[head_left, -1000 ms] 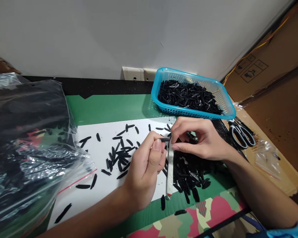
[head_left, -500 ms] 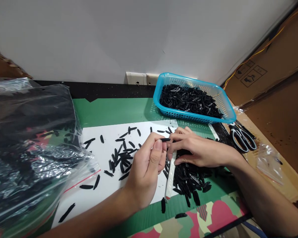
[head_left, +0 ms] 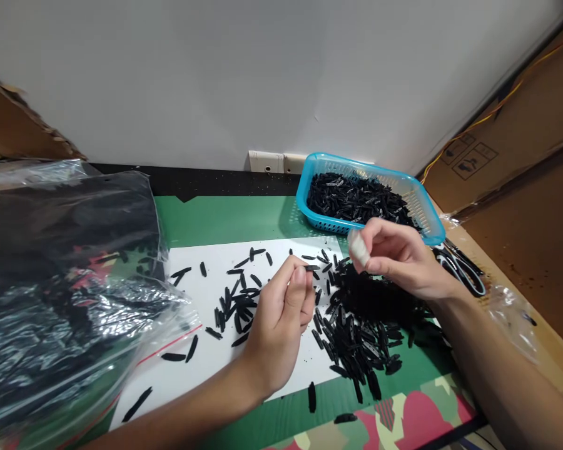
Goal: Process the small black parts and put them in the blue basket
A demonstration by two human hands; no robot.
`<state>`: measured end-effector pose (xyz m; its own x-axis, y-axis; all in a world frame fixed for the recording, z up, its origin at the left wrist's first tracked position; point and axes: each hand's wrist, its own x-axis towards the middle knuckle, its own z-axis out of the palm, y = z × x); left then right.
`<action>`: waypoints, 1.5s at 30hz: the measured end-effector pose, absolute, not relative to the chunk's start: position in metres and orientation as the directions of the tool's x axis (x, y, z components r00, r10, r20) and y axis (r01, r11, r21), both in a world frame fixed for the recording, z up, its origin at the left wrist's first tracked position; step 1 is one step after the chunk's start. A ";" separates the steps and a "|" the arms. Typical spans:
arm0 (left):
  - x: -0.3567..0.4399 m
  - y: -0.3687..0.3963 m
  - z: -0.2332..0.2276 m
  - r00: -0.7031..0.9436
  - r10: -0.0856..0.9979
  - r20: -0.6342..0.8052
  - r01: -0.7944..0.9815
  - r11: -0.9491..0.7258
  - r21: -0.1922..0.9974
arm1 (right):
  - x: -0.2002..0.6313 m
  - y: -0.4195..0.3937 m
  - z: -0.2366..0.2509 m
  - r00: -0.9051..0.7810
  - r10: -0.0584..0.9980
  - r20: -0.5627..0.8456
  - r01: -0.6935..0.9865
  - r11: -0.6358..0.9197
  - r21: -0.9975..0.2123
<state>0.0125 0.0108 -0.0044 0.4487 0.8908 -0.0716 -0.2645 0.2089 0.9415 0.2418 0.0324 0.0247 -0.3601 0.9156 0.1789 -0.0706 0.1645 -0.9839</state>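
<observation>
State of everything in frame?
Left hand: pinching a black piece.
Right hand: pinching a blurred white object.
Blue basket: upright, filled below its rim.
Black heap: loose.
White sheet: flat, partly covered.
Clear bag: wrinkled; seal unclear.
Scissors: partly hidden, blades unclear.

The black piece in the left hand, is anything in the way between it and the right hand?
Only the pale, blurred item pinched in the right hand, on the side toward the black piece in the left hand. Nothing else visible stands between; loose black pieces lie below.
</observation>
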 end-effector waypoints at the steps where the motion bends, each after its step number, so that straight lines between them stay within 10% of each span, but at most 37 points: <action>1: 0.012 0.011 -0.004 0.455 0.888 -0.073 -0.266 0.214 0.940 | 0.240 0.033 0.022 -0.293 0.935 0.200 -0.121 0.172 -0.978; 6: 0.013 0.010 -0.003 0.480 0.873 -0.080 -0.239 0.219 0.946 | 0.229 0.036 0.015 -0.178 0.963 0.204 -0.242 0.158 -0.957; 15: 0.012 0.012 -0.007 0.499 0.864 -0.072 -0.205 0.198 0.959 | 0.211 0.019 0.021 -0.301 0.941 0.156 0.099 0.194 -0.976; 29: 0.010 0.010 -0.005 0.547 0.834 -0.066 -0.190 0.201 0.961 | 0.216 0.020 0.022 -0.252 0.939 0.233 0.165 0.279 -0.946; 45: 0.007 0.014 0.001 0.498 0.835 -0.233 -0.245 0.393 0.886 | 0.230 0.028 0.027 -0.438 0.893 0.098 0.791 0.435 -0.430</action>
